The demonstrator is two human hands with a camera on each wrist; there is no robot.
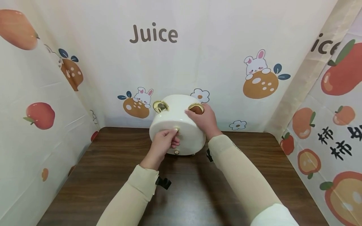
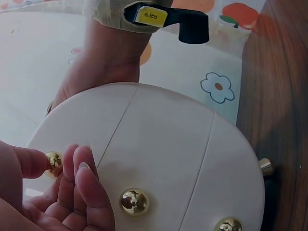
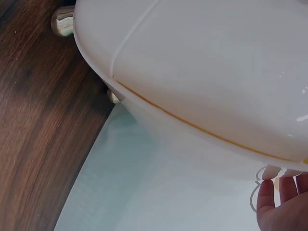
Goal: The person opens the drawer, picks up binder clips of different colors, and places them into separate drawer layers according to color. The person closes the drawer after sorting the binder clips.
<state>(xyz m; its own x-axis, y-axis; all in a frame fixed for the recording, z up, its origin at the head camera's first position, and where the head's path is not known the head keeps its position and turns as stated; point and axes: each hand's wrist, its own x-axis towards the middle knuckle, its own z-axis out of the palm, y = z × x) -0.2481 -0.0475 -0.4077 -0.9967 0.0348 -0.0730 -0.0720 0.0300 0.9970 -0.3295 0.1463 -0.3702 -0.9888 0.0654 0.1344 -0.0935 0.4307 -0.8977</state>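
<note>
A glossy white rounded drawer box (image 1: 183, 105) stands on small gold feet, with two gold-rimmed ears on top. Two seams split its front (image 2: 154, 144) into three sections, each with a round gold knob. My left hand (image 1: 164, 142) pinches the top knob (image 2: 54, 163) between thumb and fingers, the other fingers curled just in front of the panel. My right hand (image 1: 205, 121) grips the box by its upper right side, thumb in front beside the right ear (image 1: 196, 108); its fingertips (image 3: 267, 195) show at the far edge. The lower knobs (image 2: 134, 201) are untouched.
The dark wooden table (image 1: 181, 188) carries the box near its back edge. Fruit-printed cloth (image 1: 198, 56) hangs right behind it and along both sides. A black strap mount (image 1: 163, 182) sits on the left wrist, another on the right.
</note>
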